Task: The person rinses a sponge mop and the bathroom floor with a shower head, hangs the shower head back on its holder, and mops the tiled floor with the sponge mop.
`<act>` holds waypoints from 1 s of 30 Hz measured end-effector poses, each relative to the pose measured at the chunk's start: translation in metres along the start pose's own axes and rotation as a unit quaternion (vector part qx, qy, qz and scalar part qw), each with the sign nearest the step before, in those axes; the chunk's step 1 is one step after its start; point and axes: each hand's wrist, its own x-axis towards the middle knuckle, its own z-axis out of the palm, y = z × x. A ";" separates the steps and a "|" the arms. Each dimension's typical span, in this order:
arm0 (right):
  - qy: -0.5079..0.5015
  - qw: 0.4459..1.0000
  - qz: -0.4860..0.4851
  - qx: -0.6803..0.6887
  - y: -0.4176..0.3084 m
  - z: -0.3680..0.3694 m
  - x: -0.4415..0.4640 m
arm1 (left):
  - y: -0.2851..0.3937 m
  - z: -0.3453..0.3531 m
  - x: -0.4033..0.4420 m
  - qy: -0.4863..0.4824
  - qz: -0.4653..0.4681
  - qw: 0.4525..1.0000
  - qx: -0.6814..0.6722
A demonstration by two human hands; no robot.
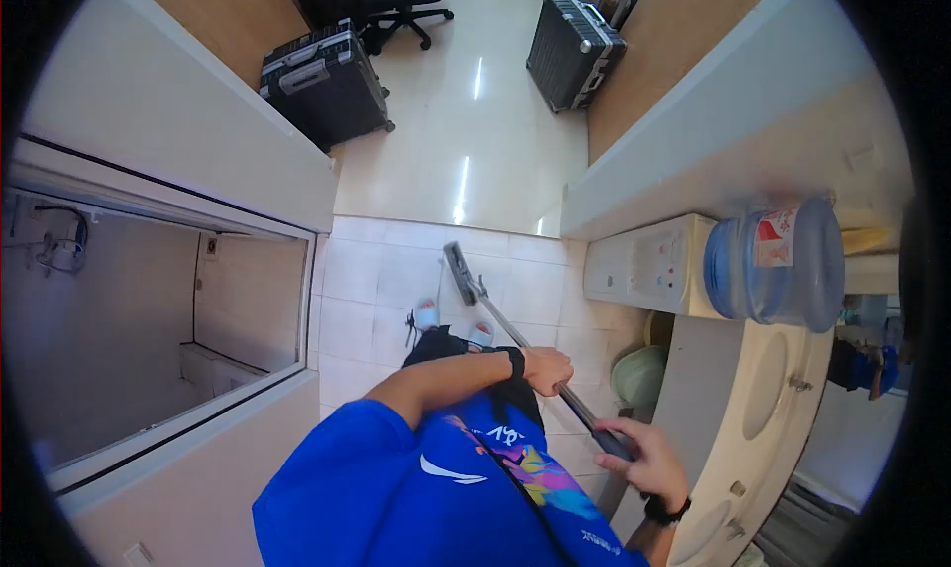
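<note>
A mop [507,326] with a long metal pole slants across the view in front of my body. Its narrow grey head [461,273] is on the white tiles just ahead of my feet. My left hand [546,370], with a dark band at the wrist, crosses my body and is wrapped round the middle of the pole. Higher up, my right hand [642,458] grips the dark end of the handle, beside the washbasin counter. My light-coloured slippers [426,315] show below my dark trousers.
A water dispenser [649,268] with a large blue bottle [792,265] stands at right, near a washbasin counter [761,409] and a green basin [639,377]. Beyond the doorway are black cases [332,90], [573,54] and an office chair [381,2]. A framed window opening [305,300] is at left.
</note>
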 end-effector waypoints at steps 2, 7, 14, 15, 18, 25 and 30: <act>0.025 0.996 0.019 -0.078 0.031 0.018 -0.004 | -0.009 0.001 0.011 -0.100 0.017 0.994 0.042; 0.022 0.983 0.146 -0.107 0.048 0.081 0.043 | -0.059 -0.014 0.009 -0.254 0.005 0.965 0.060; 0.109 0.943 0.177 0.261 0.047 0.155 0.183 | -0.192 -0.053 -0.053 -0.229 -0.104 0.965 0.078; 0.145 0.944 0.134 0.265 0.071 0.186 0.208 | -0.209 -0.056 -0.065 -0.218 -0.105 0.966 0.096; 0.161 0.945 0.139 0.247 0.073 0.218 0.247 | -0.279 -0.009 -0.095 -0.193 -0.128 0.969 0.088; 0.213 0.946 0.169 0.176 0.017 0.211 0.225 | -0.261 0.015 -0.095 -0.217 -0.126 0.968 0.008; 0.191 0.923 0.311 0.124 -0.035 0.190 0.186 | -0.190 -0.026 -0.090 -0.286 -0.075 0.955 -0.022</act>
